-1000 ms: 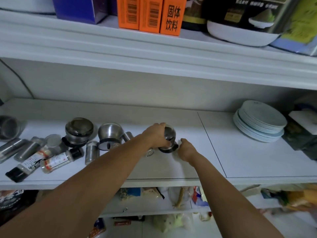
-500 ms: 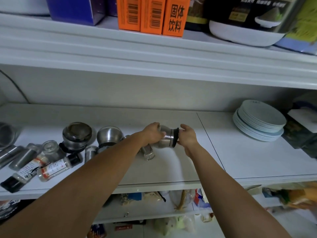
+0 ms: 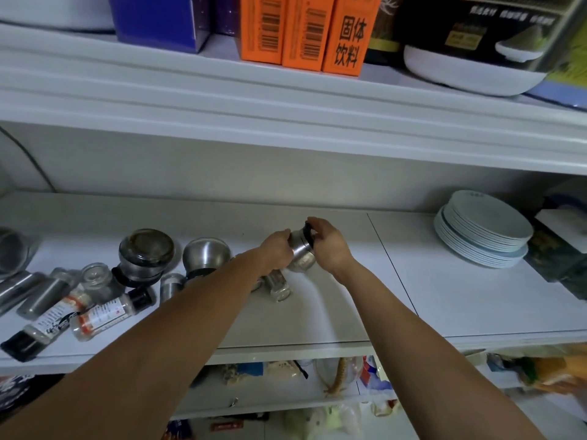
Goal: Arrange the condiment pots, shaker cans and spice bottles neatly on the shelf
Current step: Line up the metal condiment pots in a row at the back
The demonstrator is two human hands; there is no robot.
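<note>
A steel condiment pot [image 3: 301, 254] with a black rim is held tilted just above the white middle shelf [image 3: 444, 290]. My left hand [image 3: 277, 249] grips its rounded body and my right hand [image 3: 328, 242] holds its black-rimmed end. Two more steel pots [image 3: 146, 255] [image 3: 206, 257] lie tipped over to the left. Small shaker cans [image 3: 170, 285] [image 3: 278, 287] lie around them. Two clear spice bottles with black caps [image 3: 111, 315] [image 3: 44, 328] lie flat at the front left, beside steel cans [image 3: 41, 295].
A stack of pale plates [image 3: 482, 233] stands at the right of the shelf, with dark boxes [image 3: 559, 258] past it. The upper shelf carries orange cartons [image 3: 305, 30] and a white bowl [image 3: 470, 71]. Bags and clutter fill the lower shelf [image 3: 286, 382].
Both hands lifted the steel pot off the shelf and tipped it from upright onto its side, then raised it a little further back. The other items stayed put.
</note>
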